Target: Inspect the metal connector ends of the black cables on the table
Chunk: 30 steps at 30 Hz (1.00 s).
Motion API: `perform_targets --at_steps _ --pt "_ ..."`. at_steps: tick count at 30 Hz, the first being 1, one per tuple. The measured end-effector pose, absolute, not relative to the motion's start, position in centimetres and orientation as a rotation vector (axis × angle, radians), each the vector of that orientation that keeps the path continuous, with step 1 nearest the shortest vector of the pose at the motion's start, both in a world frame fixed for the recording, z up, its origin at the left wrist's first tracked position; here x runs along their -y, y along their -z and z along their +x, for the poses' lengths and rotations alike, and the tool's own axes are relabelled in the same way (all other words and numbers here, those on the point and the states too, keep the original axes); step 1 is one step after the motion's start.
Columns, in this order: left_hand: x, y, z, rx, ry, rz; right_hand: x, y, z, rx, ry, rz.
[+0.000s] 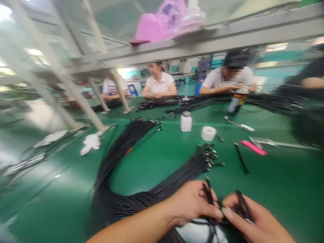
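Observation:
My left hand (193, 202) is closed on a black cable (208, 194), whose tip with a small metal end points up past the fingers. Close beside it on the right, my right hand (255, 216) pinches more black cable (242, 204); thumbs and fingertips of both hands almost meet. Some black strands hang below the left hand, over a whitish patch that is blurred. Behind and left of my hands a thick bundle of black cables (129, 202) curves across the green table (149, 160), with metal connector ends gathered at its two tips.
Beyond the bundle stand a white bottle (186, 122), a tape roll (209, 133) and a dark can (236, 101). A pink cutter (253, 147) and a black stick (241, 159) lie to the right. White posts (73, 98) rise at left. Several people sit across the table.

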<state>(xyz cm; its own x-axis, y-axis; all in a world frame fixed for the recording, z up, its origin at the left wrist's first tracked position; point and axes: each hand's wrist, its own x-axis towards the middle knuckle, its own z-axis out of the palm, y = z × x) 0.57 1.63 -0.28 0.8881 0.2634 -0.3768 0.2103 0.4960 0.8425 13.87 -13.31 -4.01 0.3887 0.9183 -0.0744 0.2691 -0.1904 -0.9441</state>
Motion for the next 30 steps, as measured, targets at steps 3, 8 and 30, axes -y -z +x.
perform_targets --at_steps 3,8,30 --pt "-1.9 -0.4 0.5 -0.475 -0.066 1.077 13.0 1.1 13.4 0.942 -0.884 -1.65" --pt "-2.1 -0.2 0.5 -0.477 -0.093 1.206 12.1 -0.2 13.0 0.866 -0.93 -1.579" --pt "-2.3 -0.9 0.8 -0.578 -0.199 1.138 14.7 -3.6 15.4 1.336 -1.168 -1.616"
